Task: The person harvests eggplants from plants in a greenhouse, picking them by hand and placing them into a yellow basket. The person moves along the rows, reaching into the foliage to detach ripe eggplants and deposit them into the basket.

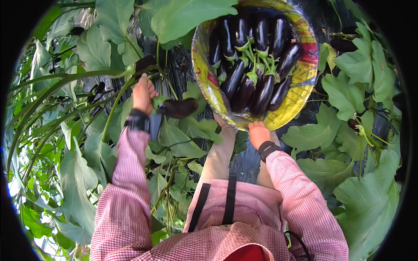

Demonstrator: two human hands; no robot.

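Note:
My left hand (pixel 142 94) is curled into a fist beside a thick plant stem (pixel 112 73). A dark purple eggplant (pixel 179 108) sticks out to the right of this fist, its green cap against my fingers; its stalk appears to be held in them. Another dark eggplant (pixel 145 63) lies just beyond the fist, partly behind stems. My right hand (pixel 259 134) grips the near rim of a round basin (pixel 302 93) lined with yellow and red printed plastic. Inside lie several glossy eggplants (pixel 264 94), most with their green stalks turned towards the middle.
Leafy eggplant plants (pixel 78 176) crowd the left, with long stems arching across. More broad leaves (pixel 346 94) stand at the right, with a dark eggplant (pixel 343 45) among them. Black plastic film (pixel 246 163) covers the ground by my legs. A large leaf (pixel 192 18) overhangs the basin's far left rim.

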